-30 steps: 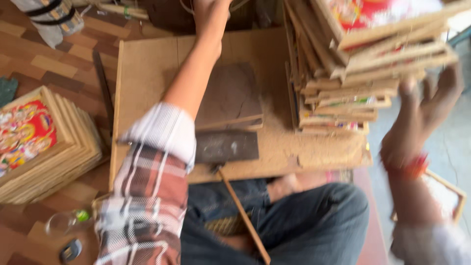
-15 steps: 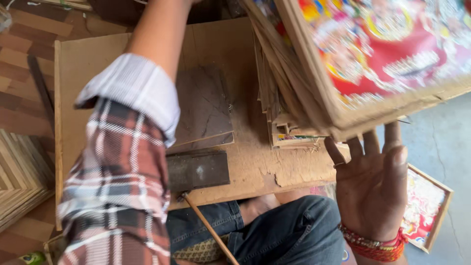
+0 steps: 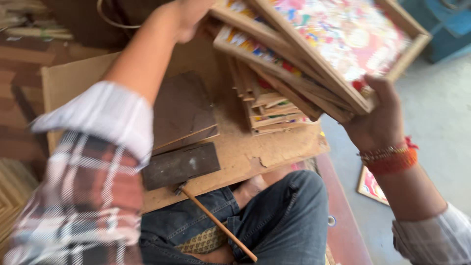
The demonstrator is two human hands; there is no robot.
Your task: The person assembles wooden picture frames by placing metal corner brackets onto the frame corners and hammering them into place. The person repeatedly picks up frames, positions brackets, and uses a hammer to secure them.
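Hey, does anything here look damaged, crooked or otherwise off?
Yes. The work board has a chipped, cracked near edge, right of the dark metal block. The framed pictures held between the left hand and right hand are fanned out and tilted, not squared up.

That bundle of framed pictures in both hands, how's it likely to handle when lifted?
The framed pictures look stiff: wooden borders hold flat. They fan unevenly between the left hand and right hand, so one may slide out. Probably heavy, being many stacked frames.
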